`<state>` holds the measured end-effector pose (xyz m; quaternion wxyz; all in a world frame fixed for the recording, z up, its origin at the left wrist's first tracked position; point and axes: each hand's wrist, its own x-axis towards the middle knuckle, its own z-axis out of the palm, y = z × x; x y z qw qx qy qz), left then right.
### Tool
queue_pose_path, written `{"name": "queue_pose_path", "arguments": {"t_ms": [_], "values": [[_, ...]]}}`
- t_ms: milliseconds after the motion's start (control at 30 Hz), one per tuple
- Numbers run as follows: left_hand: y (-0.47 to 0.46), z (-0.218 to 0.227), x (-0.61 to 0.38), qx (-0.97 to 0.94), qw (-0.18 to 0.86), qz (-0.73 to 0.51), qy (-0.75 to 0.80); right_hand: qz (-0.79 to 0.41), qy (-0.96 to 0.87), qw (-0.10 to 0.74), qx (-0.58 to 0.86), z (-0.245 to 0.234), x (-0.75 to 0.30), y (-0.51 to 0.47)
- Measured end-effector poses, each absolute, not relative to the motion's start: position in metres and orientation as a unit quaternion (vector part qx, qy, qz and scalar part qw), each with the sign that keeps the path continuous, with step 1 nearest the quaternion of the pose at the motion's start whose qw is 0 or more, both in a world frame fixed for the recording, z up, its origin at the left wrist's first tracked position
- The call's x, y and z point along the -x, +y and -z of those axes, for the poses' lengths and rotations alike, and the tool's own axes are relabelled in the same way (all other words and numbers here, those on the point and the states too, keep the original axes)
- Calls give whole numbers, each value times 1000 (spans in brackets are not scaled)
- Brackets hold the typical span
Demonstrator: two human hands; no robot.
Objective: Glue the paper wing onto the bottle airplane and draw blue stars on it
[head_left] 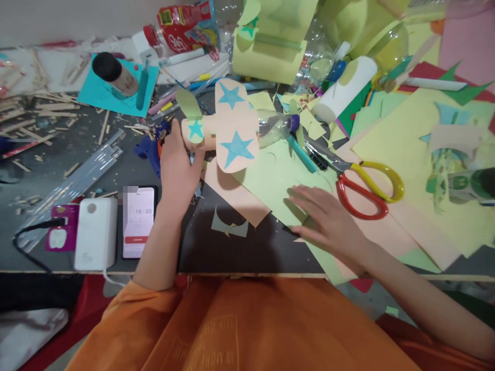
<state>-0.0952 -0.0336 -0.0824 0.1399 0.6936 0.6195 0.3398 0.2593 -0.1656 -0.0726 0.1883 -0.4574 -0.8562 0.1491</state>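
A model airplane [236, 123] lies in front of me, made from a plastic bottle wrapped in peach paper. Blue stars mark its wings, a green paper fin rises at the tail, and the clear bottle neck with a purple cap points right. My left hand [178, 165] grips the tail end, thumb at the near side; some fingers are hidden behind it. Fingers apart, my right hand [325, 219] hovers at or rests on pale green paper [266, 180], holding nothing; contact is unclear. Right of it lie scissors [365, 188] with red and yellow handles.
A phone [139, 221] and a white power bank [96, 234] lie at the left near the table edge. Beyond are clear glue sticks [77, 185], a blue glue gun [149, 152] and wood sticks. Bottles, a white paper roll [346, 87] and coloured paper crowd the back and right.
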Motion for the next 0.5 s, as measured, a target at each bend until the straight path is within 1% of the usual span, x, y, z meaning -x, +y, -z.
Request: {"name": "queue_pose_path", "arguments": {"t_ms": [67,167,333,433,500], "values": [[-40,80,97,-699,151,-329,617,-116,-816,219,523,70,-261,-162],[-54,73,96,-706,153,-330,608,-90,-785,222,571,70,-263,-157],[-78,55,86,-694,122,-371,605,-114,-806,253,524,80,-259,-156],[-97,48,74,-666,102,-422,606,-147,-810,270,500,83,-254,-154],[-111,47,61,-628,139,-467,607,-172,-798,299,494,80,-250,-150]]}}
